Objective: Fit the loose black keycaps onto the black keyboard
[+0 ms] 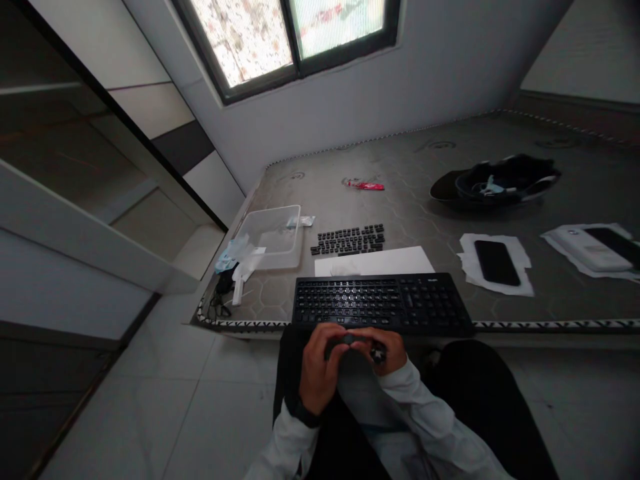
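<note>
In front of the keyboard's near edge, my left hand [321,367] and my right hand [385,348] meet. Their fingertips pinch a small dark keycap [349,339] between them. A dark object with a shiny end [379,353] is also tucked in my right palm; its kind I cannot make out. The black keyboard [435,300] lies just beyond both hands, its left section stripped of caps and its right-hand keys in place. Behind it, loose black keycaps [347,241] are laid out in rows. A white sheet [395,262] lies between those rows and the keyboard.
To the left stands a clear plastic bin [275,260], with crumpled wrappers [240,253] and a black cable [219,303] beside it. A red packet [370,186] lies farther back. On the right are a black cap [500,183], a phone [497,262] and a white box [590,248].
</note>
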### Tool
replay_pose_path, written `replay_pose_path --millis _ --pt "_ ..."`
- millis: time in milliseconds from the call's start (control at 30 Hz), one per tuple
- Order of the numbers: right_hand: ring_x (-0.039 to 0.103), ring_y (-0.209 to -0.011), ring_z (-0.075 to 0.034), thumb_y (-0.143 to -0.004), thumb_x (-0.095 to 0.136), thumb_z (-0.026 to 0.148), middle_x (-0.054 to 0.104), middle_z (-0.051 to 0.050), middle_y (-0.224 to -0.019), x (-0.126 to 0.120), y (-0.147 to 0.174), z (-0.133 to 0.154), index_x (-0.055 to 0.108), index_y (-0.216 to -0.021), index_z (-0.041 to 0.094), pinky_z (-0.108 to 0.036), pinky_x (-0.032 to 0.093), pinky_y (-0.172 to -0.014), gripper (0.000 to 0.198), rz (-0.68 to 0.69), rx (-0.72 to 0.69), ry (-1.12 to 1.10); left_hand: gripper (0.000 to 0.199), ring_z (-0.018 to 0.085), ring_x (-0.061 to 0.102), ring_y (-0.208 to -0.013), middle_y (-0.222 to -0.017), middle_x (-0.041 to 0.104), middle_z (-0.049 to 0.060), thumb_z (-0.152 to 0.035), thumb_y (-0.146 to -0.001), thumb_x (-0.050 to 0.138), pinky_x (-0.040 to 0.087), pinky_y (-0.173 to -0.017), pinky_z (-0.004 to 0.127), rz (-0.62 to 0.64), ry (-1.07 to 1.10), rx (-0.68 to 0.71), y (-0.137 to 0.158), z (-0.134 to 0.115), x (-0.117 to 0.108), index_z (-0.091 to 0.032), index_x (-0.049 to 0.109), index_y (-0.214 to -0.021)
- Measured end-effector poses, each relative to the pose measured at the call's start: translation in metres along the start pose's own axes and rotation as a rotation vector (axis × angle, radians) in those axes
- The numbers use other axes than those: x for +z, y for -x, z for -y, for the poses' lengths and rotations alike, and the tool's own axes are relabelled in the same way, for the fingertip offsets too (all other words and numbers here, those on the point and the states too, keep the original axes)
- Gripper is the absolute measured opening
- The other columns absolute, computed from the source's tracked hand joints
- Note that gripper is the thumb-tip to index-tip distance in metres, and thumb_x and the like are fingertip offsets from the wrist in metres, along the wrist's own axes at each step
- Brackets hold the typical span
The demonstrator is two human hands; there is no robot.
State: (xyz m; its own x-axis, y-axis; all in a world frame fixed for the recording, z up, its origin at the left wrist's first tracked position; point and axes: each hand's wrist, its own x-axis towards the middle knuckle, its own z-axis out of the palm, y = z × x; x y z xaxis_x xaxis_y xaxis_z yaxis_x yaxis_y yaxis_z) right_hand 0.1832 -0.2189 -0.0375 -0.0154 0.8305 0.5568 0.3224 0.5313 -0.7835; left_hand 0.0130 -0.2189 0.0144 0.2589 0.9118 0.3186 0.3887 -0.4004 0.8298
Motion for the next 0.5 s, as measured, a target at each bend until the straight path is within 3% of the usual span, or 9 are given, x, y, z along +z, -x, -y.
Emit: replay_pose_path --millis 133,300,500 --pt "0.062 -0.046 -0.012 -0.087 0.066 0.033 0.073 -0.003 -0.067 -0.003 -0.001 -0.003 0.075 -0.094 0.018 -0.02 0.051 -0.047 0.018 -0.072 0.015 -0.019 0.012 0.015 0.065 -0.087 -0.096 0.068 0.003 -0.025 -0.093 0.057 0.052 -0.077 0.025 0.05 -0.051 0.073 -0.011 -0.002 0.0 -0.022 0.063 -0.102" --pt "0.06 -0.043 -0.012 -0.083 0.07 0.036 0.069 -0.002 -0.059 -0.007 -0.003 -0.008 0.075 -0.086 0.018 -0.019 0.05 -0.043 0.019 -0.151 0.063 -0.011 0.02 0.015 0.066 -0.097 -0.103 0.071 0.003 -0.019 -0.094 0.054 0.052 -0.085 0.028 0.165 -0.229 0.301 -0.031 -0.003 -0.003 -0.023 0.061 -0.113" --pt "0.062 -0.045 -0.013 -0.085 0.069 0.037 0.071 -0.002 -0.061 -0.016 -0.006 -0.015 0.075 -0.085 0.02 -0.019 0.052 -0.045 0.018 -0.199 0.106 0.048 0.026 0.014 0.067 -0.09 -0.106 0.072 0.004 -0.019 -0.092 0.058 0.053 -0.078 0.028 0.313 -0.413 0.5 -0.063 -0.006 -0.005 -0.02 0.058 -0.119"
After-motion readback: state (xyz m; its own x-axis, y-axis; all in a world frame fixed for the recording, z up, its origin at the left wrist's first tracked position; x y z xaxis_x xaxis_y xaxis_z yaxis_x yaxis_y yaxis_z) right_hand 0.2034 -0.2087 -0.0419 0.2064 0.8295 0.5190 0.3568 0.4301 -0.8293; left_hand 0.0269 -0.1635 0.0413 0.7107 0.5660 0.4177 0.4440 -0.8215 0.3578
